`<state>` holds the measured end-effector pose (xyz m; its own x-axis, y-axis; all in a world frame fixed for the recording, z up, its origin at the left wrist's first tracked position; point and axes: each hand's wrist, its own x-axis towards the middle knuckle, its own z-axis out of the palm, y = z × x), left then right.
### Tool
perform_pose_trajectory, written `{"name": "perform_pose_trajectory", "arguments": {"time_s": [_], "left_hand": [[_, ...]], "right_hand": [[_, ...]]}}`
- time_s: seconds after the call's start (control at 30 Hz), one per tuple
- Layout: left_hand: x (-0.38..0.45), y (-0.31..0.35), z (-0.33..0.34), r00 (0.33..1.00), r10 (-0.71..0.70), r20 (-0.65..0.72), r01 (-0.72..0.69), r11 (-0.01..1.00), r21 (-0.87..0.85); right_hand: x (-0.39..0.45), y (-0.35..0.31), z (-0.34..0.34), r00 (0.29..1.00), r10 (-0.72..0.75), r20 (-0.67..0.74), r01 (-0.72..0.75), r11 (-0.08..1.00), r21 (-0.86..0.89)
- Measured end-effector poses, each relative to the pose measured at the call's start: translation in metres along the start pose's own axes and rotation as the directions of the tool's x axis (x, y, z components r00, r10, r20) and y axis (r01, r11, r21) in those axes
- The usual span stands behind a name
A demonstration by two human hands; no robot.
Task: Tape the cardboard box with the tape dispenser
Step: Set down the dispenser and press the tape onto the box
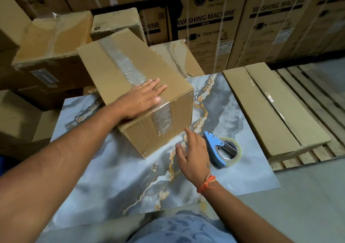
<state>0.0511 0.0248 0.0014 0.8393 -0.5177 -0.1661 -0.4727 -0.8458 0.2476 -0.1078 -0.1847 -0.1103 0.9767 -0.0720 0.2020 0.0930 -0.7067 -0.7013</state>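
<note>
The cardboard box [149,97] is sealed with wrinkled clear tape; the left hand [143,98] is pressed flat on it, the right hand [194,149] spread empty beside the tape dispenser [220,149] on the marbled surface [130,177], amid stacked cartons.

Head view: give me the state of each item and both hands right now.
cardboard box: closed, on the marbled table.
clear tape: stuck along the top seam and down the near side.
tape dispenser: lying on the table, not held.
left hand: flat, pressing the box top.
right hand: open, empty, beside the dispenser.
</note>
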Motion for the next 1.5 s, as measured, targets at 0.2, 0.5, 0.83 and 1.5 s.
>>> {"name": "perform_pose_trajectory", "arguments": {"time_s": [0.2,0.5,0.83,1.5], "left_hand": [[0.015,-0.033,-0.006,0.998,0.065,-0.024,-0.062,0.994,0.095],[0.018,-0.037,0.003,0.994,0.092,-0.067,-0.082,0.987,0.140],[0.019,-0.038,0.004,0.991,0.106,-0.084,-0.093,0.985,0.144],[0.016,-0.037,0.002,0.992,0.099,-0.080,-0.089,0.988,0.124]], "right_hand": [[0.015,-0.078,0.039,0.992,-0.003,-0.129,0.028,0.982,0.189],[0.031,-0.105,0.108,0.961,0.138,-0.238,-0.050,0.938,0.342],[0.020,-0.074,0.140,0.955,0.295,-0.038,-0.261,0.893,0.367],[0.018,-0.099,0.129,0.959,0.278,-0.060,-0.222,0.862,0.455]]}}
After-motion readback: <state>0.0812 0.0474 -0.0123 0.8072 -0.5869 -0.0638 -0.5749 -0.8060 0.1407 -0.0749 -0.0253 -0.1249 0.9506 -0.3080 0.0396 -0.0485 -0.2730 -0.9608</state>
